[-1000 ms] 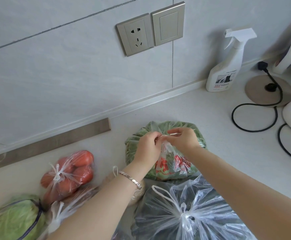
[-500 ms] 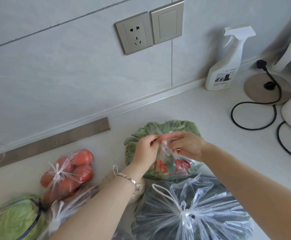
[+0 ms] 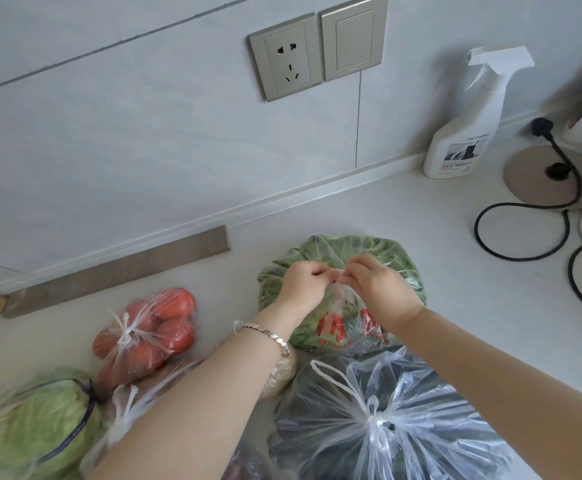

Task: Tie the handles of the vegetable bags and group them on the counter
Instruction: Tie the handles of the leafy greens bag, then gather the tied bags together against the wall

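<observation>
A clear bag of leafy greens with red print lies on the white counter in the middle. My left hand and my right hand meet above it, both pinching its bunched handles between the fingertips. In front of it sits a knotted clear bag of dark vegetables. To the left lie a knotted bag of tomatoes and a bagged green cabbage. Another knotted bag is partly hidden under my left forearm.
A knife lies along the wall base at the left. At the back right stand a white spray bottle and a round kettle base with a black cord looping over the counter. A wall socket is above.
Both hands have shifted slightly and drawn closer together over the greens bag, still working its handles. The bags around them have not moved.
</observation>
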A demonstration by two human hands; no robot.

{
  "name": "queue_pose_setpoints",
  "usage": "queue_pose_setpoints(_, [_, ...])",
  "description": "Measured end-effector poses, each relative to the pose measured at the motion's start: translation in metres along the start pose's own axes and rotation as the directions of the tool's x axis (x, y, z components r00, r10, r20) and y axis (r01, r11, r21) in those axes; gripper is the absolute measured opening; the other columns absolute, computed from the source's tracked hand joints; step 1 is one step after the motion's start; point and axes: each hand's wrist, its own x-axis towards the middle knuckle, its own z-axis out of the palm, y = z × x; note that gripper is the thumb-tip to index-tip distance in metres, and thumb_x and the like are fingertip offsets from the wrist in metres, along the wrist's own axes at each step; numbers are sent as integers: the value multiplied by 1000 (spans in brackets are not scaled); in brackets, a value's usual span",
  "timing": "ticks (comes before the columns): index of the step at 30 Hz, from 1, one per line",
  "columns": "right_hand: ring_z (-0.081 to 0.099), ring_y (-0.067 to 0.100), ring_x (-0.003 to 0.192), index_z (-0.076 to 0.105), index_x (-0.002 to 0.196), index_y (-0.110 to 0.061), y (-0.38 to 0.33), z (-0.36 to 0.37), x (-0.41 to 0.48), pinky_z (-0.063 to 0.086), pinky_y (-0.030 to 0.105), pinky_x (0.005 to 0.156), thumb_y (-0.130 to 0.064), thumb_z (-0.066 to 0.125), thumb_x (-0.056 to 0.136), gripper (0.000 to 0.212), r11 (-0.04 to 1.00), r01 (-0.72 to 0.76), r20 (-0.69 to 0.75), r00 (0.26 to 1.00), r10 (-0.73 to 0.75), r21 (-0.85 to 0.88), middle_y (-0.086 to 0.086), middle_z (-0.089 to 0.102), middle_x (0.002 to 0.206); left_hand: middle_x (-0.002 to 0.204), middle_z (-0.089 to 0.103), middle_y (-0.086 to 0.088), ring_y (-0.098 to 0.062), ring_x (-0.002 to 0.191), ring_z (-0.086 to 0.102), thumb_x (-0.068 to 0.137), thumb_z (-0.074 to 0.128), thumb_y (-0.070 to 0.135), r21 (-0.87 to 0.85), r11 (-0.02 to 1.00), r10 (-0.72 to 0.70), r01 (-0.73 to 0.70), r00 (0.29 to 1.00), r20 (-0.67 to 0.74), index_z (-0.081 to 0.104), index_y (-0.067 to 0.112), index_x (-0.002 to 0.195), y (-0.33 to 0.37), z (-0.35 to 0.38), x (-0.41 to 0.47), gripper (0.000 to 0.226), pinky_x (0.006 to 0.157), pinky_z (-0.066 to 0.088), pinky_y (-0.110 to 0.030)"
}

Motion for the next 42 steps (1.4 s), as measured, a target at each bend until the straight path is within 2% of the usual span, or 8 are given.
queue_pose_setpoints(7, [57,20,63,64,64,-16,-2,-6,-20,51,30,58,-20,73,68,11,944,100,156,986,-52,-316,-1,59,68,95,71,-9,-13,77,56,91,48,5,353,925,177,-139,981,-80,72,8,91,-3,1,8,25,72,39,-19])
queue_pose_setpoints(10, [57,16,64,66,63,-20,-6,-7,-21,49,25,59,-25,41,81,32,940,96,231,973,-18,-327,-6,59,66,100,69,-11,-23,96,59,88,44,0,371,927,89,-46,991,-102,73,9,86,-9,2,13,30,82,45,-25])
queue_pose_setpoints(14, [51,18,107,58,109,-16,-19,-17,-16,38,31,95,-26,32,97,30,960,-18,383,915,129,-280,-2,56,110,108,62,-10,-34,110,48,90,42,3,549,832,163,-76,980,-112,65,9,86,-6,-1,4,24,92,40,-39])
queue_pose_setpoints(17, [54,21,109,49,122,-18,-36,-31,-11,40,34,98,-20,40,95,29,970,-129,414,887,206,-206,1,55,121,123,51,-6,-30,112,44,92,46,12,640,739,321,-211,945,-60,56,12,115,-2,-27,-22,25,95,38,-39])
queue_pose_setpoints(22, [63,26,89,57,106,-17,-88,-34,5,53,36,79,-14,37,92,25,985,-137,491,854,173,-108,5,65,105,98,67,-9,-29,90,61,92,43,15,522,853,93,-15,988,-122,65,8,94,-30,-76,-81,23,75,45,-32])
queue_pose_setpoints(27, [59,25,99,57,109,-15,-157,-25,12,49,34,85,-19,36,93,27,997,51,635,773,-7,-51,5,63,112,62,50,-1,-22,69,49,91,43,12,552,810,-66,197,967,-247,50,11,63,-80,-131,-143,28,63,37,-28])
queue_pose_setpoints(38, [56,23,109,59,113,-16,-316,67,33,46,32,92,-16,40,92,28,976,216,666,732,-140,-33,4,61,120,119,55,-12,-31,115,49,86,53,18,597,711,-81,371,887,-455,56,10,110,-248,-298,-203,26,94,42,-38])
queue_pose_setpoints(42, [55,24,112,58,115,-15,-367,122,57,48,38,92,-15,42,90,30,990,66,559,829,14,-121,7,55,127,127,48,-8,-29,119,45,84,51,21,721,631,-59,286,945,-323,44,12,124,-298,-358,-197,42,99,38,-40])
